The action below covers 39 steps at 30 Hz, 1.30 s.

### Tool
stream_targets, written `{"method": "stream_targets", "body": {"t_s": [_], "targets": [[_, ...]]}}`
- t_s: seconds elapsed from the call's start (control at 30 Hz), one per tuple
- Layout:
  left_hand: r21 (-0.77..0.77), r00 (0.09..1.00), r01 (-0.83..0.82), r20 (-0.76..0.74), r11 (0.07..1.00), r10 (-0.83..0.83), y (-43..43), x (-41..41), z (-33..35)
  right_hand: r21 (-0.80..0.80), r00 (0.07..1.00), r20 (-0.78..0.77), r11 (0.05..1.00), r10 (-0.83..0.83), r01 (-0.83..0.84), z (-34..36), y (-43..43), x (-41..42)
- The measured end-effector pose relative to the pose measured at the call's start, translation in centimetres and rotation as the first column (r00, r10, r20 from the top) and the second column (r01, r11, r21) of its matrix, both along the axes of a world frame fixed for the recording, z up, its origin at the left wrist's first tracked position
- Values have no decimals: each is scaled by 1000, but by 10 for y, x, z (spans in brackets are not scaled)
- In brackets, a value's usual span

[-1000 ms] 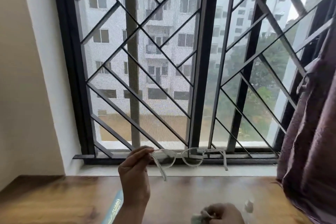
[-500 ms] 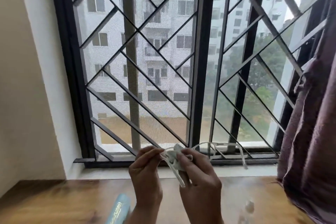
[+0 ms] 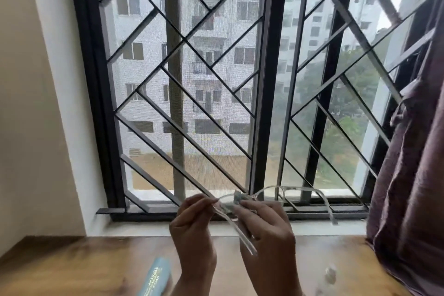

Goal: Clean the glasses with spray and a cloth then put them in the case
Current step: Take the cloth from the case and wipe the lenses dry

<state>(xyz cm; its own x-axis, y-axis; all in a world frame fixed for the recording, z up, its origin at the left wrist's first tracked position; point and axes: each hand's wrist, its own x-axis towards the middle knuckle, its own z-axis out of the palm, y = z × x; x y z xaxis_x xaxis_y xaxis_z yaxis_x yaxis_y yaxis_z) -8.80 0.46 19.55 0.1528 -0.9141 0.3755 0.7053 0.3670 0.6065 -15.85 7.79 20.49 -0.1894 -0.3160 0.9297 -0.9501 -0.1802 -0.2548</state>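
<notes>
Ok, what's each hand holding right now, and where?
The left hand pinches the glasses at the frame corner by the hinge; the right hand presses the cloth on that lens.

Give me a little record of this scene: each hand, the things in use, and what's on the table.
left hand: pinches the glasses at one corner
right hand: fingers hold a small cloth on one lens
glasses: clear frame, arms unfolded, raised before the window
case: teal, lying on the wooden table
spray bottle: small, blurred, on the table at right
curtain: purple, far right
</notes>
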Motion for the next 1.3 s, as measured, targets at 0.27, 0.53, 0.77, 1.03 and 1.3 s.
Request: {"method": "stream_targets", "body": {"t_s": [0.27, 0.53, 0.77, 1.03, 1.3], "targets": [[9, 998, 35, -45, 999, -34, 0, -4, -1, -11, 997, 15, 997, 82, -82, 14, -10, 8], [47, 999, -28, -30, 999, 29, -6, -1, -10, 92, 999, -33, 996, 14, -11, 6, -5, 3], [54, 1000, 21, -23, 998, -20, -4, -1, -9, 93, 1000, 29, 996, -13, 10, 20, -9, -3], [70, 999, -2, -50, 998, 5, -8, -1, -10, 85, 994, -7, 991, 105, -104, 14, -9, 14], [61, 998, 13, -62, 998, -9, -6, 3, -10, 106, 1000, -1, 994, 3, -3, 9, -3, -3]]}}
